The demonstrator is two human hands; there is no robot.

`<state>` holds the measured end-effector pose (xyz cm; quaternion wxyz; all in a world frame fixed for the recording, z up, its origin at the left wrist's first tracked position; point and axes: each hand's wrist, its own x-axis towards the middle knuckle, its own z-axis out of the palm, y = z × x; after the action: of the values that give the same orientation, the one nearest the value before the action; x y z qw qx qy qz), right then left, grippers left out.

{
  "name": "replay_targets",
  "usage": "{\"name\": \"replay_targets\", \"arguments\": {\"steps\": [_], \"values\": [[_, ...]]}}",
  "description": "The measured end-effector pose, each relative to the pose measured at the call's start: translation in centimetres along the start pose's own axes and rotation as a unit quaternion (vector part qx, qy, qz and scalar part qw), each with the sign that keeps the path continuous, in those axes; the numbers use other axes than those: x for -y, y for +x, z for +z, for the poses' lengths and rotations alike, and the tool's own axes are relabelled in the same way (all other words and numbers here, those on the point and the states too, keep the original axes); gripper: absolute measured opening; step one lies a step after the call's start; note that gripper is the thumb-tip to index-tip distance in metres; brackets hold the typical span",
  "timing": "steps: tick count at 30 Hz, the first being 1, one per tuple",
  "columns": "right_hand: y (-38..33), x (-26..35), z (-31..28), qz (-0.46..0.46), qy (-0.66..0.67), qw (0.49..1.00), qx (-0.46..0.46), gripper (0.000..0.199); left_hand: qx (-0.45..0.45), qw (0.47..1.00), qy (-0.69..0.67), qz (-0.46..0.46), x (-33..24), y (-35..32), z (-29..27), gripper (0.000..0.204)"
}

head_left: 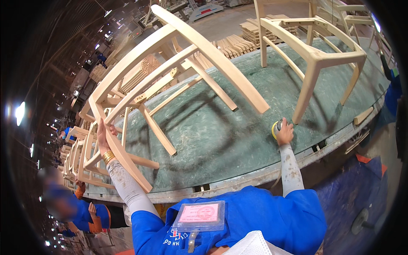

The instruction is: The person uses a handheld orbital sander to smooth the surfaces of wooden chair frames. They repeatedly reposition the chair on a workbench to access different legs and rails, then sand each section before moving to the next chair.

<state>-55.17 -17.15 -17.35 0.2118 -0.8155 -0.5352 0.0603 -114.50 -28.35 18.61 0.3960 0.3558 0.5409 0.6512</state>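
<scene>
A bare, pale wooden chair frame (225,66) is tilted on the green work table (204,136). My left hand (103,136), with bracelets at the wrist, is closed round its near-left leg. Part of the fingers is behind the wood. My right hand (285,132) is wrapped over a small round power sander (275,129) with a yellow rim and dark body. The sander is at the table surface, right of the frame's long leg and apart from it. A thin hose hangs below my right forearm.
A second wooden chair frame (312,63) stands upright on the table at the right. More chair frames (76,157) line the left, where a person in blue (91,214) works. Stacks of wooden parts (233,46) lie beyond. A wood piece (363,115) rests at the right edge.
</scene>
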Motion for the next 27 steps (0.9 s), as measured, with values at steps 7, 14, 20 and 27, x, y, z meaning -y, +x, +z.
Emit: {"name": "replay_targets", "arguments": {"steps": [7, 14, 20, 27], "values": [[0.5, -0.9, 0.4, -0.013, 0.02, 1.0, 0.007, 0.056, -0.016, 1.0, -0.006, 0.0, 0.4, -0.3, 0.5, 0.039], [0.3, -0.9, -0.1, -0.023, 0.028, 0.999, 0.012, 0.051, -0.023, 0.998, -0.052, -0.011, 0.3, -0.4, 0.3, 0.041], [0.6, -1.3, -0.3, -0.021, 0.03, 0.999, 0.014, 0.054, 0.004, 0.999, -0.031, -0.026, 0.0, -0.7, 0.9, 0.04], [0.5, -1.0, -0.7, -0.011, 0.041, 0.998, 0.036, 0.058, -0.002, 0.998, -0.055, -0.033, -0.1, -0.6, 0.4, 0.041]]}}
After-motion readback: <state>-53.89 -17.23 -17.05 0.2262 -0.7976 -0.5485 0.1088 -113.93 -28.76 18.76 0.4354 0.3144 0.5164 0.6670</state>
